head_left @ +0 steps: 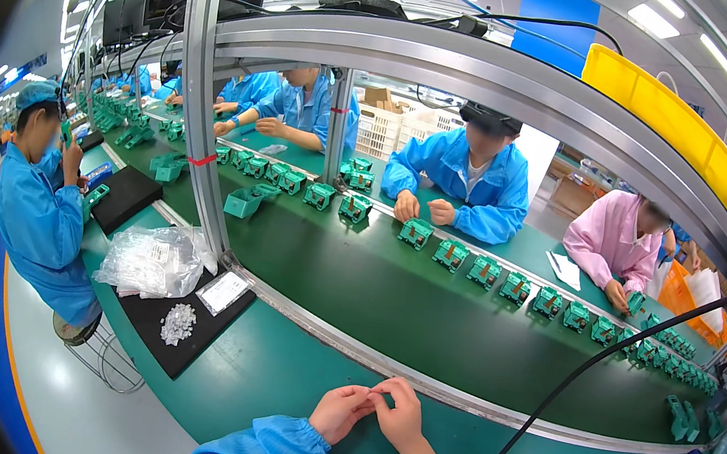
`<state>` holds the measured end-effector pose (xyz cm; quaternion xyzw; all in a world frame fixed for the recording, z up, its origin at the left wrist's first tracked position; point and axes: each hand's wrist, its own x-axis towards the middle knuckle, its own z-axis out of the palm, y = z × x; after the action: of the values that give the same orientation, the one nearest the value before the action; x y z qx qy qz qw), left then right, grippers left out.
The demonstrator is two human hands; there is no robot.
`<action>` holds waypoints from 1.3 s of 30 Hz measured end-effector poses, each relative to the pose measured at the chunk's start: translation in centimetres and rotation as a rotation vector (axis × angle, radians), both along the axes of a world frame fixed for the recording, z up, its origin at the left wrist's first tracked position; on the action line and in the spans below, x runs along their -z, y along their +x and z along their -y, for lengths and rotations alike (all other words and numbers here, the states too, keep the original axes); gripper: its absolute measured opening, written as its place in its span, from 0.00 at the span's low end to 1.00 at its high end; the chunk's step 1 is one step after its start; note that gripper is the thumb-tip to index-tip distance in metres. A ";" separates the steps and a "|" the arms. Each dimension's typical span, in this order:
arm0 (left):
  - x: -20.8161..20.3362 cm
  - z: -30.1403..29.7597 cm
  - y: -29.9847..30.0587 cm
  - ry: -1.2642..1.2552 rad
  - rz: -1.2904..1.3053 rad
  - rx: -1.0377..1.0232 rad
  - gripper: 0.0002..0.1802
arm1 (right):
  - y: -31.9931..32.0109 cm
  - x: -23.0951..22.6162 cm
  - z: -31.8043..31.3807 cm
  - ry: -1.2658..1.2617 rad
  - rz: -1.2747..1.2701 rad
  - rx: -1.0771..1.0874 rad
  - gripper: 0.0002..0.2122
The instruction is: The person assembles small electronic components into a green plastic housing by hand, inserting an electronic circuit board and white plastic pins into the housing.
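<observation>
Both of my hands meet above the green bench [230, 373], their fingertips pinched together. My left hand [342, 411] has its thumb and fingers curled closed. Touching it from the right, my right hand [398, 415] is closed in a pinch too. Whatever lies between the fingertips is too small or hidden to make out. To the left of my hands, a pile of small clear plastic pieces [178, 323] sits on a black mat [178, 358]. A bulging clear plastic bag [153, 261] and a white printed label sheet [222, 292] rest on the same mat.
Beyond a metal rail, a dark green conveyor belt [327, 313] carries a row of green plastic housings [450, 255]. An aluminium post [203, 101] rises at left. A black cable [580, 368] hangs across the right side. Several co-workers [467, 181] sit along the far side; another person [39, 199] works at left.
</observation>
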<state>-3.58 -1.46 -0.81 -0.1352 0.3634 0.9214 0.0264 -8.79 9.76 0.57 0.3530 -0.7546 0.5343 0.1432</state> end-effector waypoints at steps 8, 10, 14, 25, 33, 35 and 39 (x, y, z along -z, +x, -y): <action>0.0 -0.2 0.1 -0.025 0.005 -0.034 0.08 | -0.3 -0.1 -0.2 0.161 -0.157 0.100 0.05; 0.4 -0.2 0.0 -0.022 -0.001 -0.029 0.08 | -0.4 0.1 -0.2 0.195 -0.172 0.110 0.05; 0.5 -0.1 -0.1 -0.002 0.005 -0.015 0.09 | -0.5 0.2 -0.2 0.241 -0.217 0.124 0.03; -0.1 4.7 -3.9 0.334 0.025 -0.240 0.13 | -0.8 1.0 -0.5 0.141 -0.022 0.099 0.03; -6.5 25.2 -19.0 -0.504 0.024 -0.822 0.10 | -1.0 1.8 -0.4 0.181 0.128 0.151 0.03; -4.2 31.2 -21.8 -1.421 0.184 -0.854 0.17 | -1.2 2.2 -0.5 0.258 0.049 0.135 0.03; -3.7 34.2 -23.6 -1.867 0.634 -0.518 0.22 | -0.5 0.5 -0.6 0.310 0.055 0.142 0.02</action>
<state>-27.22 -35.67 2.90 -0.4142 0.8728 0.1693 -0.1947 -9.26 10.38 0.07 0.3018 -0.8546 0.4096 0.1037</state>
